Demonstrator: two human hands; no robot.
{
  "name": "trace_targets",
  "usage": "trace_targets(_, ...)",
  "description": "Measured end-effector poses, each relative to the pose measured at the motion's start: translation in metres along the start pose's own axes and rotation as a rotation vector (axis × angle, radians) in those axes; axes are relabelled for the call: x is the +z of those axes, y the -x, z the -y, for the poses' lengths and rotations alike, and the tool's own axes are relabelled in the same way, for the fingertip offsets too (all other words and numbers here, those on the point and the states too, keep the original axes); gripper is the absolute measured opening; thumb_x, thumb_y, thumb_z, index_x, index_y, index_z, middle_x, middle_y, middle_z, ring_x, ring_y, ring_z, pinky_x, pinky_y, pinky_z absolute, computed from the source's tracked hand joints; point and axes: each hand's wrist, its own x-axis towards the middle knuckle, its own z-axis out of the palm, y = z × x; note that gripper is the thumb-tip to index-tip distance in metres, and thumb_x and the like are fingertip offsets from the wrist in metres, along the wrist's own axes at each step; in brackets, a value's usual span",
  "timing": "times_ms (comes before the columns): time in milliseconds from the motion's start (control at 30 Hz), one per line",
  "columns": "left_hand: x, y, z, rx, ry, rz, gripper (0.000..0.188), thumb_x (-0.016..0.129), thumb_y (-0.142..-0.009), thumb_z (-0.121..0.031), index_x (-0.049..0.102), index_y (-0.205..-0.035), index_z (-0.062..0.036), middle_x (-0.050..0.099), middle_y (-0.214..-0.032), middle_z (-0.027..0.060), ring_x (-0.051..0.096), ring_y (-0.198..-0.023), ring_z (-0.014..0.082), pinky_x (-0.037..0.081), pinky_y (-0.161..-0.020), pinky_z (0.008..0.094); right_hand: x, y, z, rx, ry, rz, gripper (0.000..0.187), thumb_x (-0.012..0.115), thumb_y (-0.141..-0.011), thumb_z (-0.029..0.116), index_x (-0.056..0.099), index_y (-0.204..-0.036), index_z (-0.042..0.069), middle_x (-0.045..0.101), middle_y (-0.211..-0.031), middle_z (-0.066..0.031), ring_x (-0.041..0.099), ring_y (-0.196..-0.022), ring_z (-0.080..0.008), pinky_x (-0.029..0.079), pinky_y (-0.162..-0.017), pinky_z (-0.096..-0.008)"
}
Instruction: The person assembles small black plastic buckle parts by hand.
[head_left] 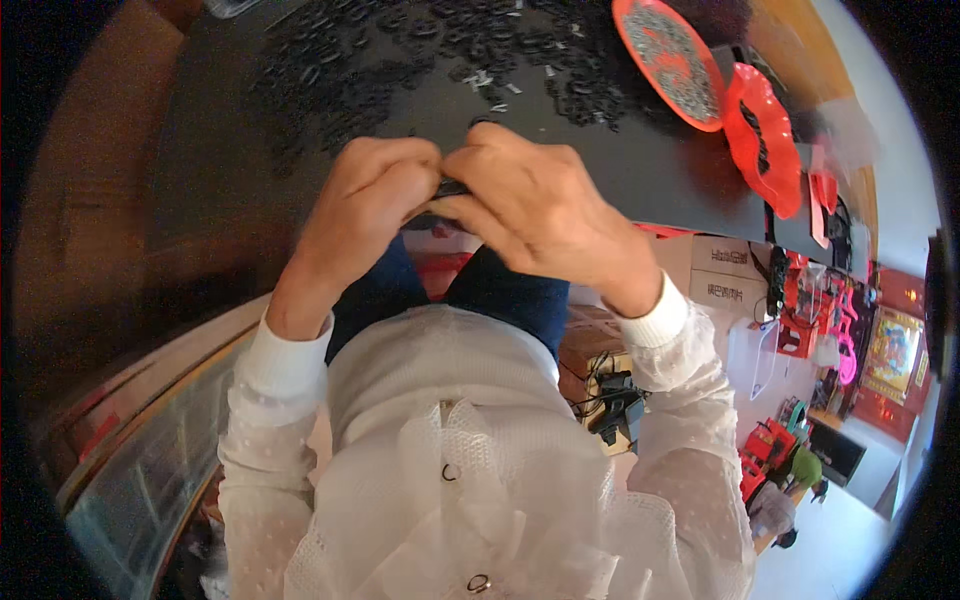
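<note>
My left hand and my right hand meet over the near edge of the dark table. Both are closed, knuckles up, with the fingertips pressed together. Between them shows a small black part, mostly covered by the fingers, so its exact kind cannot be made out. Many loose black ring-like parts lie spread over the table beyond my hands. Among them are several small silver metal pieces.
At the far right, a red plate holds a heap of small silver pieces. Beside it stands a red wavy-rimmed dish with black parts inside. Cardboard boxes are below the table's right side. Two people are farther off, lower right.
</note>
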Motion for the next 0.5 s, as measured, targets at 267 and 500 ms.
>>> trace_targets(267,0.003,0.003,-0.004,-0.082,0.037,-0.03,0.031,0.051,-0.086,-0.017,0.041,-0.06,-0.0041,0.035,-0.056,-0.0035,0.032,-0.054,0.0044,0.023,-0.048,0.0251,-0.066,0.028,-0.004,0.355,0.049,-0.229,0.014,0.063,-0.083,0.012,0.062,-0.085,-0.001,0.057,-0.073,-0.0119,0.056,-0.063,-0.0259,0.045,-0.056,-0.0366)
trace_targets(500,0.002,0.003,0.002,-0.071,0.007,-0.006,0.03,0.052,-0.085,-0.016,0.042,-0.06,-0.0049,0.036,-0.057,-0.0045,0.031,-0.055,0.0038,0.023,-0.049,0.0244,-0.194,0.115,-0.062,0.849,0.582,-0.385,0.03,0.062,-0.091,0.025,0.064,-0.098,-0.003,0.066,-0.076,-0.0078,0.055,-0.068,-0.0104,0.045,-0.062,-0.0264)
